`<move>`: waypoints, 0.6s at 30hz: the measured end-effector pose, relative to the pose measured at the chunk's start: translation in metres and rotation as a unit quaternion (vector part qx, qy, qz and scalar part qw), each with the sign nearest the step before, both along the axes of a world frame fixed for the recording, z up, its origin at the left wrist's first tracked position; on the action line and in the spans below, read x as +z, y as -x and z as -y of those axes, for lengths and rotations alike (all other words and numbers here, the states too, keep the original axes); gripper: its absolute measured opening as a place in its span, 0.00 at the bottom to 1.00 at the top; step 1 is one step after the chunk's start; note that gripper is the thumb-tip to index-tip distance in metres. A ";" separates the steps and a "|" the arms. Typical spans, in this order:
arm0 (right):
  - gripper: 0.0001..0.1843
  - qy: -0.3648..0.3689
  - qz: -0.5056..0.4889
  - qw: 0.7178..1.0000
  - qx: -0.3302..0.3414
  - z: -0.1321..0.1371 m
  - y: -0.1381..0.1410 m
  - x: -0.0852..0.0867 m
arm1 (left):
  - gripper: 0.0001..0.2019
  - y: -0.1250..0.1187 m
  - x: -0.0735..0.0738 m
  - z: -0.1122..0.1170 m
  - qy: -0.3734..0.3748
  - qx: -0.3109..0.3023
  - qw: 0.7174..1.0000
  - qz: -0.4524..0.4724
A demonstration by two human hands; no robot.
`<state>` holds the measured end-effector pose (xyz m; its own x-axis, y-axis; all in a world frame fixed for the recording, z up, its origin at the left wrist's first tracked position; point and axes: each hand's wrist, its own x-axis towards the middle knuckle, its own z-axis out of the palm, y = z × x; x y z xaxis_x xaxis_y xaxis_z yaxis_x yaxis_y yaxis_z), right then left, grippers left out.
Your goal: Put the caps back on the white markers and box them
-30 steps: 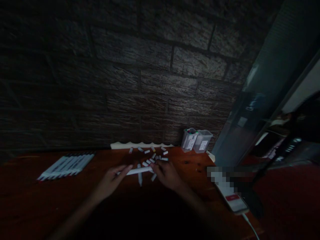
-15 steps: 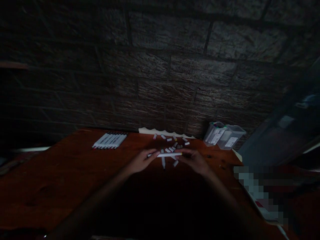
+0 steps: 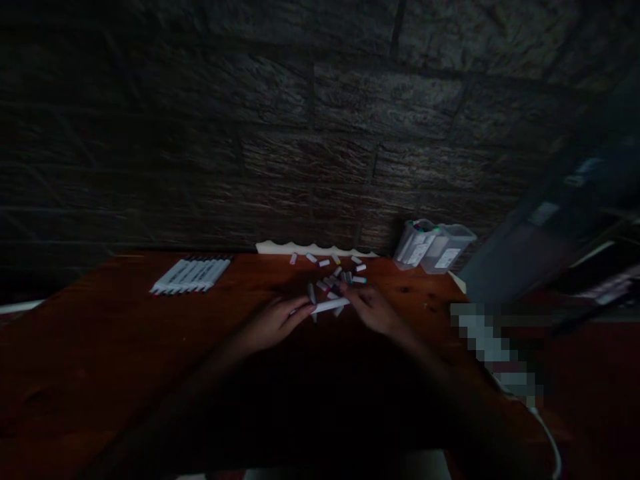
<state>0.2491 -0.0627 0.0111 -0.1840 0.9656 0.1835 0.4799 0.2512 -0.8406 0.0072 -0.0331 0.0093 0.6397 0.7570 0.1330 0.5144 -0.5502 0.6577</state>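
Observation:
My left hand (image 3: 283, 321) is closed around the left part of a white marker (image 3: 331, 305), which points to the right. My right hand (image 3: 374, 309) is at the marker's right end, its fingers curled and bent inward. That end is covered by the hand, and what the dark fingertips pinch is hard to make out. Just beyond lie several loose white marker caps (image 3: 360, 268) with coloured ends. Another marker (image 3: 311, 293) lies partly hidden behind the held one.
A row of several white markers (image 3: 193, 275) lies at the left on the wooden table (image 3: 100, 353). Two clear plastic boxes (image 3: 440, 257) stand at the back right, the left one holding markers. A white wavy-edged strip (image 3: 310, 250) lies along the brick wall (image 3: 340, 167).
The view has shifted, so the table items appear further left and higher. My right hand has come closer to my left, and the marker's yellow end is now out of sight.

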 end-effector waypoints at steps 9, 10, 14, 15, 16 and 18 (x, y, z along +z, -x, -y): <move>0.29 -0.003 0.090 0.996 -0.018 0.003 0.012 0.003 | 0.24 -0.001 -0.012 -0.003 -0.004 0.054 0.998 -0.008; 0.29 0.007 0.094 0.995 -0.018 0.003 0.013 0.004 | 0.24 0.001 -0.013 -0.003 -0.009 0.055 0.998 -0.004; 0.28 0.040 0.099 0.994 -0.013 0.001 0.015 0.004 | 0.22 0.006 -0.015 -0.006 -0.039 0.057 0.998 -0.001; 0.28 0.037 0.095 0.995 -0.010 0.001 0.016 0.003 | 0.21 0.006 -0.013 -0.006 -0.046 0.056 0.997 -0.001; 0.29 0.028 0.085 0.996 -0.005 0.001 0.016 0.003 | 0.21 0.004 -0.012 -0.006 -0.051 0.054 0.997 -0.001; 0.31 -0.003 0.057 0.998 0.005 0.003 0.017 0.003 | 0.22 0.001 -0.006 -0.005 -0.054 0.045 0.998 0.003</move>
